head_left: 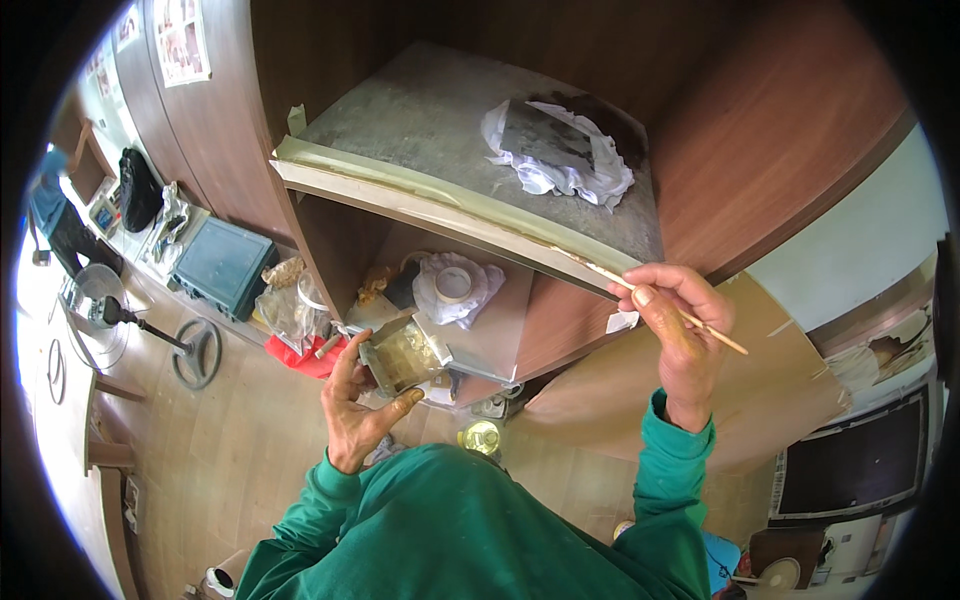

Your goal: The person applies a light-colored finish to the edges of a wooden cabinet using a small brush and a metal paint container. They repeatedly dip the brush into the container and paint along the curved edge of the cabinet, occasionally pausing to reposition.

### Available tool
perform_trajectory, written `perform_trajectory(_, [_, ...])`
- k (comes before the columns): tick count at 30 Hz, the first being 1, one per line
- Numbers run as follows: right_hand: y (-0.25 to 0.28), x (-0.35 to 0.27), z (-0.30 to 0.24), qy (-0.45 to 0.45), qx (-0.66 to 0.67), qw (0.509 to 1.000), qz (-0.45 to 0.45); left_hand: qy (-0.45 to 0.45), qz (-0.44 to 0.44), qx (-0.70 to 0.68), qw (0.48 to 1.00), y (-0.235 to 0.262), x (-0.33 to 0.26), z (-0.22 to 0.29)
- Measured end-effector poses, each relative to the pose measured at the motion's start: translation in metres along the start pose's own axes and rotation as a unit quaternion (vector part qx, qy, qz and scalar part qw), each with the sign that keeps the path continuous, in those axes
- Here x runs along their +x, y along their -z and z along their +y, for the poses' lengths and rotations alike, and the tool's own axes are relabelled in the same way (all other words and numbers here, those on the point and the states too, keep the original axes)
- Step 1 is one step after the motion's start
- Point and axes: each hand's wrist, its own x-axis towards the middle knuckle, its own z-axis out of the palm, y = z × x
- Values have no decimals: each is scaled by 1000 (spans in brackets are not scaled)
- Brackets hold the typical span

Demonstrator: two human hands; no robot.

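My right hand pinches a slim paintbrush with a light wooden handle. Its pale-smeared tip touches or hovers just over the pale front edge of a wooden cabinet shelf; I cannot tell which. Yellowish tape runs along that edge. Lower and to the left, my left hand grips a small square container, tilted, with brownish residue inside. A crumpled white cloth lies on the grey shelf top, with a dark flat piece on it.
In the lower compartment a tape roll rests on white cloth. A blue-green toolbox and plastic bags stand at left, near a fan. A brown board leans at right. A yellow-topped can stands below. Another person is at far left.
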Motion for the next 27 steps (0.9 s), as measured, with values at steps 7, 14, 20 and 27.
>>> perform_trajectory(7, [2, -8, -7, 10, 12, 1000, 10, 17, 0, -6, 1000, -1, 2, 3])
perform_trajectory(14, [6, -12, 1, 16, -14, 1000, 8, 14, -10, 6, 1000, -5, 4, 9])
perform_trajectory(20, [-10, -27, 1, 113, -24, 992, 40, 14, -16, -11, 1000, -4, 4, 1])
perform_trajectory(27, [-78, -20, 18, 305, -164, 938, -8, 6, -1, 19, 1000, 3, 3, -2])
